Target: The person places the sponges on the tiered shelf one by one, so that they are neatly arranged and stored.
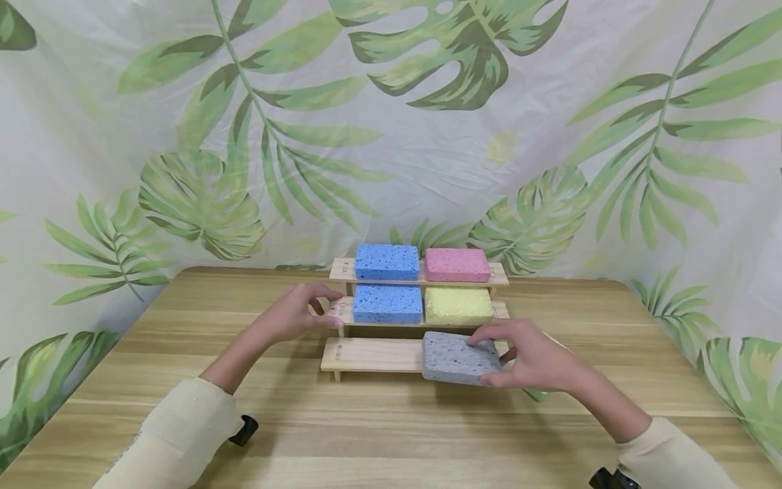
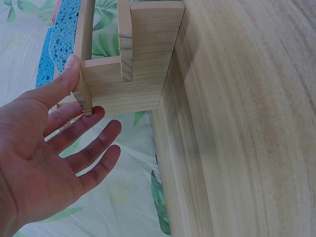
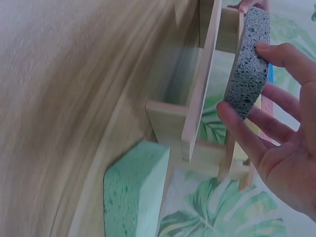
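A three-step wooden rack (image 1: 379, 353) stands on the table, its lowest step bare on the left. My left hand (image 1: 295, 314) pinches the left end of the middle step, thumb on top and index finger below; its other fingers are spread in the left wrist view. In my right hand (image 1: 537, 354) is a grey sponge (image 1: 455, 356), gripped by its edges and tilted over the right part of the lowest step. Two blue sponges (image 1: 387, 303), a yellow sponge (image 1: 458, 305) and a pink sponge (image 1: 457, 264) lie on the upper two steps.
A green sponge (image 3: 133, 190) lies on the table beside the rack's right end, mostly hidden by my right hand in the head view. Behind the wooden table (image 1: 379, 435) hangs a leaf-patterned cloth (image 1: 427, 170).
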Demonstrator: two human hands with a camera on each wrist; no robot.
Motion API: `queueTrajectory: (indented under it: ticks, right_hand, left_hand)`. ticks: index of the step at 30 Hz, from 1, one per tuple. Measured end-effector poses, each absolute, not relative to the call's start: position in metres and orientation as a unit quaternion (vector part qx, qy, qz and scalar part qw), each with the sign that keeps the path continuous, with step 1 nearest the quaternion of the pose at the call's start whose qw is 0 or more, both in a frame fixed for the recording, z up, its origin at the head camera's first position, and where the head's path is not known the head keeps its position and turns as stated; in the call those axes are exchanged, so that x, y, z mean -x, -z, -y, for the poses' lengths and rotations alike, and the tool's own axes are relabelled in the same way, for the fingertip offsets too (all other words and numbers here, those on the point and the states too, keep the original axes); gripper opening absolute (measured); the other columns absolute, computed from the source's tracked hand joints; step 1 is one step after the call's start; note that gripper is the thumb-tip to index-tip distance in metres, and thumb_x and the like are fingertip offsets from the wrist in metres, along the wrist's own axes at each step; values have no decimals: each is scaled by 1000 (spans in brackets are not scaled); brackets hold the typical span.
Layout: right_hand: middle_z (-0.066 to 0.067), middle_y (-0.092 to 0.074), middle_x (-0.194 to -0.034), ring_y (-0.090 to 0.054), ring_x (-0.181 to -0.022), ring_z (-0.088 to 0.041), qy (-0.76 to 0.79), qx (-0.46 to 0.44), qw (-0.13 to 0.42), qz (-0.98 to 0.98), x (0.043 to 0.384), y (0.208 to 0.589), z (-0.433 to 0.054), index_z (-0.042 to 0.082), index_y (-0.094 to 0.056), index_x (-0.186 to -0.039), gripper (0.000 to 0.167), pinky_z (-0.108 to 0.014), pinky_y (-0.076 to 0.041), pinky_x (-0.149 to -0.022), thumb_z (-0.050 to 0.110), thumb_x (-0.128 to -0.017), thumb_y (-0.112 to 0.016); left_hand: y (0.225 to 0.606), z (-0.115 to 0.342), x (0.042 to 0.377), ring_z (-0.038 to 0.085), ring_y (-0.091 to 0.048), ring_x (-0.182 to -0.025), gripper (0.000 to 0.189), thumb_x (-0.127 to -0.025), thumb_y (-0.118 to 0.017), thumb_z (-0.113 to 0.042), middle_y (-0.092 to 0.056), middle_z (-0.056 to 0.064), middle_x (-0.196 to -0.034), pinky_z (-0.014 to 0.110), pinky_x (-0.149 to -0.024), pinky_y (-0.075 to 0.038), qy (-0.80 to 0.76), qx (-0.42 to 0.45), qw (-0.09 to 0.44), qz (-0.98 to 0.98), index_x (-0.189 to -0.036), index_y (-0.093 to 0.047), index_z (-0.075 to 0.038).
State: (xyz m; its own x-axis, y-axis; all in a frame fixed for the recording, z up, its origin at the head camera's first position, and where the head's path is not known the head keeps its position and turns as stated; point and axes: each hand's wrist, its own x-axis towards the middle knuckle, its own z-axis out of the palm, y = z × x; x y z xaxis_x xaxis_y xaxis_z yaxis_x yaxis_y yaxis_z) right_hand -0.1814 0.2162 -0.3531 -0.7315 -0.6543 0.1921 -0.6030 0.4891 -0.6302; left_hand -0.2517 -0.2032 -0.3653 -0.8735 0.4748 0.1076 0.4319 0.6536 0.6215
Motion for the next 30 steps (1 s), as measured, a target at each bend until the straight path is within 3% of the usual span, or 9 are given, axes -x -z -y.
queueTrajectory:
  ticks: [10,19,30]
  right_hand:
    - [-7,-70,-119,-65,-107,-25,348,376,27,-858,183,357,-195,8,-72,-115,37,-29,-61,-74,12,-81,-86]
    - [-6,-71,-118,-66,-106,-23,341,389,2,-856,184,361,-177,8,-75,-113,36,-33,-62,-70,16,-80,-86]
    - [-10,-70,-122,-66,-109,-24,343,378,16,-860,184,371,-150,5,-75,-116,39,-26,-60,-77,18,-81,-86]
  left_hand:
    - [366,203,251,27,-69,-94,52,-90,-83,-18,-66,25,-132,35,-76,-58,-334,-252,29,-908,-132,-66,7]
    - [366,203,251,28,-70,-94,51,-90,-83,-17,-67,24,-132,36,-76,-58,-332,-250,26,-909,-131,-67,7]
    - [367,203,252,28,-70,-95,52,-90,-83,-19,-67,24,-132,36,-75,-59,-330,-253,25,-909,-132,-66,7]
